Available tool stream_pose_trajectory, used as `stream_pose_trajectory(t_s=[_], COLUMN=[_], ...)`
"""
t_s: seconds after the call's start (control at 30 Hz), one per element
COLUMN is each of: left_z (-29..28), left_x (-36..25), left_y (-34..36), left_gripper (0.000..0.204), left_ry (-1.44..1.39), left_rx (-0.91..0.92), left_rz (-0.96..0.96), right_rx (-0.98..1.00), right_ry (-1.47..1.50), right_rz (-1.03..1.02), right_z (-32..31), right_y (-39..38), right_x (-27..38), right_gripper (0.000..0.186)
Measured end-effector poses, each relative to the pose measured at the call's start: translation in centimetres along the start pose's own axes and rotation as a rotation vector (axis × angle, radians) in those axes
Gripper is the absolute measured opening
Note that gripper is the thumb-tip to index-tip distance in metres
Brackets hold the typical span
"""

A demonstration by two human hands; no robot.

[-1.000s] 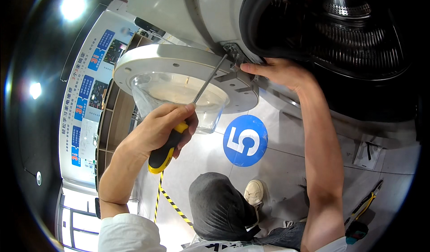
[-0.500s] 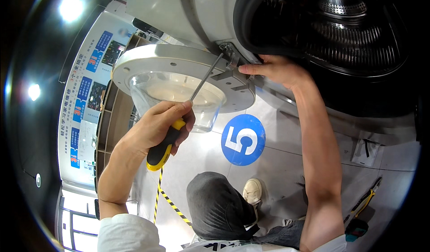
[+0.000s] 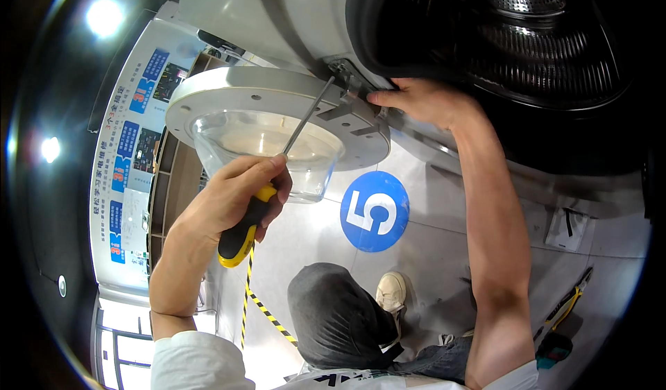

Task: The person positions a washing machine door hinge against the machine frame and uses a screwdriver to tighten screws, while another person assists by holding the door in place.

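My left hand (image 3: 248, 190) is wrapped round a yellow-and-black screwdriver (image 3: 305, 121), its long shaft pointing up and right. The tip reaches the metal hinge (image 3: 345, 78) between the washing machine (image 3: 305, 15) and its round door (image 3: 243, 85). That door hangs open, with a clear glass bowl (image 3: 267, 147) bulging from its pale ring. My right hand (image 3: 424, 103) is at the hinge side, below the dark rubber gasket (image 3: 361, 36). Its thumb stretches toward the hinge, while the other fingers are hidden behind the gasket edge; I cannot tell whether they grip anything.
The metal drum (image 3: 548, 50) shows inside the opening. On the tiled floor are a blue round sticker (image 3: 375, 211), yellow-black tape (image 3: 267, 315), pliers with yellow handles (image 3: 565, 308) and a dark green tool (image 3: 553, 350). A shelf (image 3: 177, 196) and printed wall panel (image 3: 132, 154) stand left.
The whole view has shifted slightly, moving the door and machine a little left and up in the picture. The screwdriver tip stays at the hinge, and both hands keep much the same pose.
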State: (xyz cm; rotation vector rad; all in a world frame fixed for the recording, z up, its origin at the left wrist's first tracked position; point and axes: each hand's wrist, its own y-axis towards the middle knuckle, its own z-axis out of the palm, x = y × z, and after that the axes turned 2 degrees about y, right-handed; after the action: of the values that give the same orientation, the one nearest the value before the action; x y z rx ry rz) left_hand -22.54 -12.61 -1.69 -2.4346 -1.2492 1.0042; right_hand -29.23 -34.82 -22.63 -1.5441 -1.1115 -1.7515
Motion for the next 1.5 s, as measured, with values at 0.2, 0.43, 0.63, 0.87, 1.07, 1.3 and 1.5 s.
stream_pose_trajectory(t_s=[0.2,0.43,0.63,0.87,1.07,1.3,1.5], left_z=[0.0,-0.2,-0.2,-0.2,-0.4,-0.4,-0.3], left_x=[-0.3,-0.2,0.0,0.0,-0.1,0.1,-0.1], left_y=[-0.3,0.0,0.1,0.3,0.2,0.2,0.3], left_gripper=[0.047,0.049,0.048,0.047,0.044,0.043,0.044], left_ry=[0.02,0.026,0.069,0.047,0.057,0.036,0.04], left_rx=[-0.015,-0.012,-0.029,-0.035,-0.023,-0.008,-0.006], left_rz=[0.007,0.035,0.046,0.068,0.052,0.06,0.058], right_rx=[-0.024,-0.055,-0.017,-0.029,-0.061,-0.027,-0.246], right_ry=[-0.074,-0.075,-0.177,-0.126,-0.169,-0.258,-0.401], right_rz=[-0.035,-0.105,0.094,-0.034,0.065,0.152,-0.218], right_z=[0.1,0.0,-0.3,0.1,0.1,0.1,0.6], right_y=[0.0,-0.1,-0.6,-0.2,-0.6,-1.0,-0.5], right_x=[0.4,-0.2,1.4,-0.8,-1.3,0.8,-1.8], right_gripper=[0.033,0.038,0.047,0.047,0.049,0.046,0.042])
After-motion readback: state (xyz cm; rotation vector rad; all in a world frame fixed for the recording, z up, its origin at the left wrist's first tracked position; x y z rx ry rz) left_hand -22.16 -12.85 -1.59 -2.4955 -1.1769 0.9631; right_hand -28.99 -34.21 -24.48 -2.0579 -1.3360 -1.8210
